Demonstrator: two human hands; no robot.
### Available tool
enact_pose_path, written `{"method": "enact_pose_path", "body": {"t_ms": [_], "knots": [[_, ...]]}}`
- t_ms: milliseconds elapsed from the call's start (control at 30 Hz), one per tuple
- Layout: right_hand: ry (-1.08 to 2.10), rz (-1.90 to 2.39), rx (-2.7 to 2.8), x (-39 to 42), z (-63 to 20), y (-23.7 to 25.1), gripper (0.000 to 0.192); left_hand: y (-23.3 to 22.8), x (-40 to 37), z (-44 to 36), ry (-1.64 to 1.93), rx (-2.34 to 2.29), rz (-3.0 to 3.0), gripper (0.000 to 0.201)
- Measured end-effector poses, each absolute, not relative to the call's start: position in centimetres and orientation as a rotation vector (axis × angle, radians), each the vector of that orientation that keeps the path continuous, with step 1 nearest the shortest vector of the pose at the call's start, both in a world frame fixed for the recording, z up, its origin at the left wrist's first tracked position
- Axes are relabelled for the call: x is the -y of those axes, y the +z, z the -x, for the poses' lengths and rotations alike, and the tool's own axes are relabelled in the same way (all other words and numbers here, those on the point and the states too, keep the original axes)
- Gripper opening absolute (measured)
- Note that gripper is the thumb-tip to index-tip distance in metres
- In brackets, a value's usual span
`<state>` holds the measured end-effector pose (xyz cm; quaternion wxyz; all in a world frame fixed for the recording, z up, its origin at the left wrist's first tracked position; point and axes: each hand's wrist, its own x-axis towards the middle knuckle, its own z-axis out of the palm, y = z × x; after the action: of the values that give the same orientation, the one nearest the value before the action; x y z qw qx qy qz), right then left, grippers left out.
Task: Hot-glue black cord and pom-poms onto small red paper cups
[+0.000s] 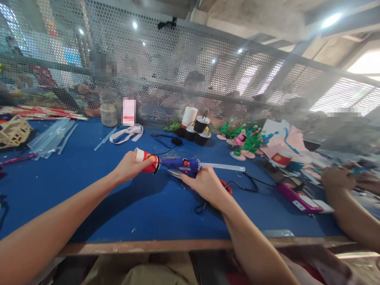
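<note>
Holding red cup [147, 160], glue gun [181, 165] mid-table, blue tabletop [89, 186] open leftward

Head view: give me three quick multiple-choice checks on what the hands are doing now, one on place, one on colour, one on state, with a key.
1. Where does the nozzle of the blue hot glue gun point?
A. At the small red and white paper cup
B. At the clear glass jar by the mesh
C. At the pink phone

2. What colour is the felt-covered worktable?
A. Green
B. Blue
C. Grey

3. How is the paper cup held?
A. Standing upright on the table
B. Upside down on the table
C. On its side in the left hand, off the table

Key: 1 A, the nozzle tip meets the cup's end. 2 B, the bare surface is blue throughout. 3 C, the left hand grips it sideways above the table, while the right hand holds the gun.
</note>
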<state>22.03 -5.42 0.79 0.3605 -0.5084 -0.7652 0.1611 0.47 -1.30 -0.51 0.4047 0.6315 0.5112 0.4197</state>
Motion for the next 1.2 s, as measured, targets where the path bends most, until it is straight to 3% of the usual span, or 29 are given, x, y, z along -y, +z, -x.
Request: {"method": "enact_pose_path", "body": {"t_ms": [433,1200], "knots": [[0.431,1.355,1.938,5.33,-22.20,1.14,0.018,-0.16,1.71,-0.62,0.943,-1.365,-1.833,0.036],[0.387,1.361,1.938,4.99,-22.41,0.98,0.020,0.40,2.17,-0.74,0.890,-1.261,-1.853,0.034]]}}
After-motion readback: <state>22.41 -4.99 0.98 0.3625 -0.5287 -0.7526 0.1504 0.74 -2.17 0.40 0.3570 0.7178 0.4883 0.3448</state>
